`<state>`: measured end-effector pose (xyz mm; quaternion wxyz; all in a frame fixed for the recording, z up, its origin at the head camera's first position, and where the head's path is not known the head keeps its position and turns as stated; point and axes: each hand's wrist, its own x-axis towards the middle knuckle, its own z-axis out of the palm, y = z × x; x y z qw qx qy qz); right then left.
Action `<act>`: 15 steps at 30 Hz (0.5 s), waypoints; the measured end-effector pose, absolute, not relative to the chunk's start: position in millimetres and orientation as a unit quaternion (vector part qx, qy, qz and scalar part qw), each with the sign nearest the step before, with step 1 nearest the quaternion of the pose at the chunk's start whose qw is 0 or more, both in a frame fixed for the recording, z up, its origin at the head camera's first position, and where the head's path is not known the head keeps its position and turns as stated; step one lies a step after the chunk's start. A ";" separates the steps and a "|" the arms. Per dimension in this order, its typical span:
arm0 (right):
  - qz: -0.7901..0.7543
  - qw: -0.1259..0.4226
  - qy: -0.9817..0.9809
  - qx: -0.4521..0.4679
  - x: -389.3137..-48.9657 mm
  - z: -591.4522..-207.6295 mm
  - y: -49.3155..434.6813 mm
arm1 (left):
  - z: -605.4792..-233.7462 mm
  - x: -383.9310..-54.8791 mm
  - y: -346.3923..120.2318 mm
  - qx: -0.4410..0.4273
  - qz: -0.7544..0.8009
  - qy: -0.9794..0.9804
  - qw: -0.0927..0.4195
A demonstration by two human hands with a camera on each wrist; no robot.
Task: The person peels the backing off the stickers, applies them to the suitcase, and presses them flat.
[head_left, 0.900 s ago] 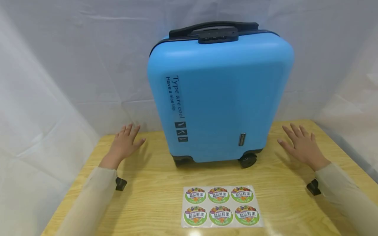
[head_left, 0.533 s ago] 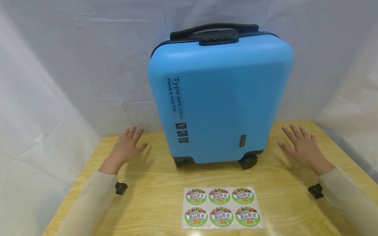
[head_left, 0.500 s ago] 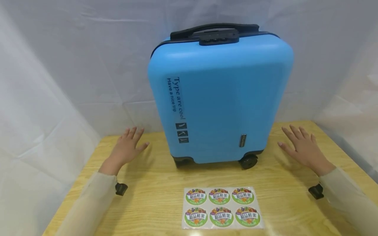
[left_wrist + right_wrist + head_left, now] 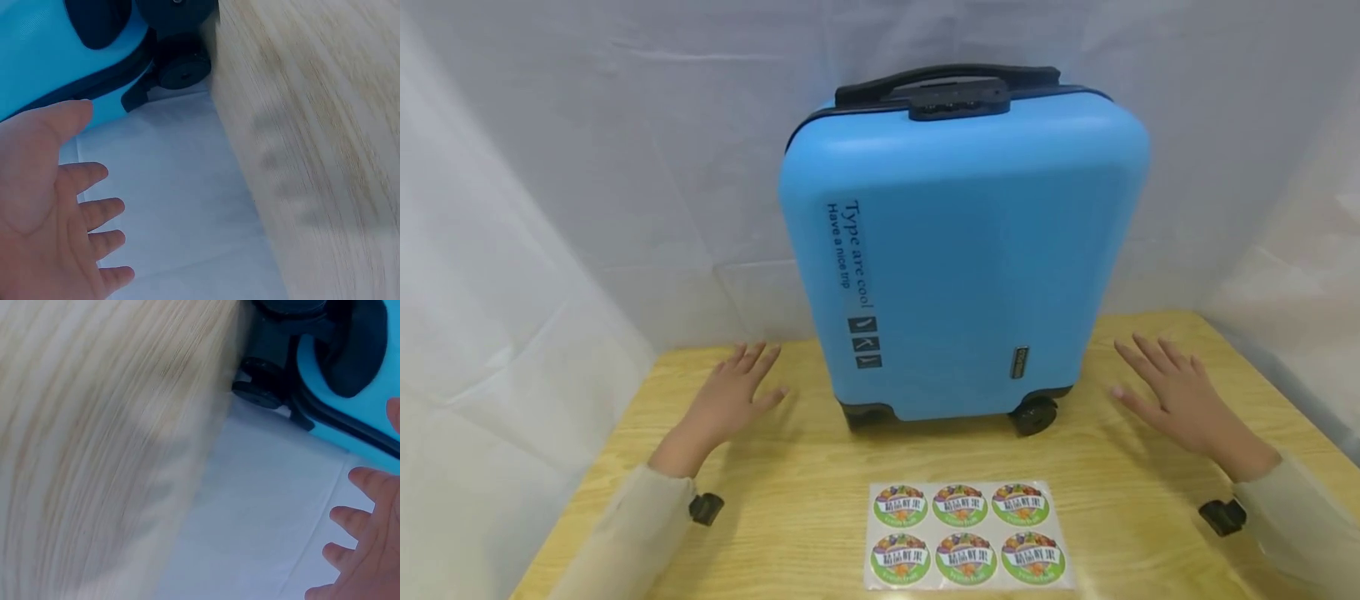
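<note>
A blue suitcase [image 4: 962, 267] stands upright on the wooden table, with a black top handle [image 4: 947, 79], a combination lock [image 4: 958, 100] and black wheels [image 4: 1035, 415]. My left hand [image 4: 730, 396] is held over the table to the suitcase's left, fingers extended, holding nothing. On the other side, my right hand [image 4: 1183, 400] hovers with spread fingers, also apart from the case. In front of the suitcase lies a sheet of round fruit stickers [image 4: 968, 536], in two rows of three. The left wrist view shows the left palm [image 4: 44, 206] beside the suitcase's lower corner.
The wooden table [image 4: 790, 517] ends at its back edge just behind the suitcase. White cloth [image 4: 550, 167] hangs behind and along both sides. Black straps with small devices [image 4: 706, 508] sit at the wrists.
My left hand has shifted right and a little nearer to me, and the right hand has drawn back slightly. Suitcase and stickers sit slightly lower in the view.
</note>
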<state>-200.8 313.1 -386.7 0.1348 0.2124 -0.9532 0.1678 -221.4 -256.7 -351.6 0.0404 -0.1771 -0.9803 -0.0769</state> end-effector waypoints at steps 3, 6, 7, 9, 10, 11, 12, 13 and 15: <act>0.173 0.139 -0.949 0.222 -195.9 -386.9 311.0 | -353.1 -217.7 -253.0 -0.186 -0.076 -0.979 0.044; 0.182 0.136 -0.946 0.231 -191.3 -388.0 307.9 | -355.0 -212.6 -249.1 -0.197 -0.079 -0.976 0.049; 0.186 0.133 -0.945 0.233 -189.5 -388.6 306.9 | -355.8 -210.4 -248.1 -0.201 -0.079 -0.975 0.051; 0.190 0.125 -0.944 0.239 -185.4 -389.1 304.6 | -357.5 -205.0 -246.2 -0.211 -0.079 -0.973 0.055; 0.193 0.121 -0.944 0.240 -183.1 -389.4 303.6 | -358.5 -202.3 -245.3 -0.215 -0.079 -0.972 0.059; 0.196 0.120 -0.943 0.242 -181.3 -389.2 303.1 | -359.0 -200.5 -244.0 -0.220 -0.079 -0.970 0.063; 0.199 0.120 -0.942 0.244 -179.6 -389.1 302.5 | -359.5 -198.9 -242.5 -0.227 -0.080 -0.968 0.068; 0.201 0.122 -0.940 0.249 -177.4 -389.2 301.6 | -360.7 -196.7 -241.4 -0.230 -0.082 -0.967 0.070; 0.205 0.129 -0.936 0.256 -174.0 -390.1 299.4 | -363.1 -193.3 -238.9 -0.239 -0.088 -0.964 0.077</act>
